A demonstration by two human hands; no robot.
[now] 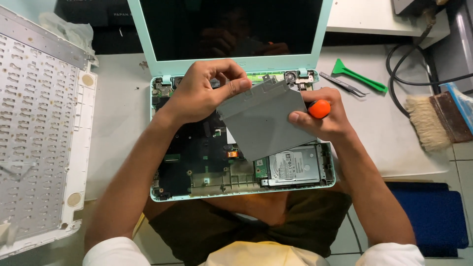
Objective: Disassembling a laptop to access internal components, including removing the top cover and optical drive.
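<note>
Bare desk open left of opened laptop base [207, 162]; grey metal plate [261, 120] held over its middle blocks reach downward; tweezers [343, 83], green pry tool [358, 75], brush [433, 120] crowd right side.

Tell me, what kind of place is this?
Probably an electronics repair bench. An opened mint-green laptop lies with its circuit boards bare, its removed keyboard cover alongside, and tweezers, a green pry tool and a dusting brush nearby.

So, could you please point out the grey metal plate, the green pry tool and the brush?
grey metal plate [263, 123], head view, flat middle.
green pry tool [357, 75], head view, shaft.
brush [424, 123], head view, bristles.
</note>
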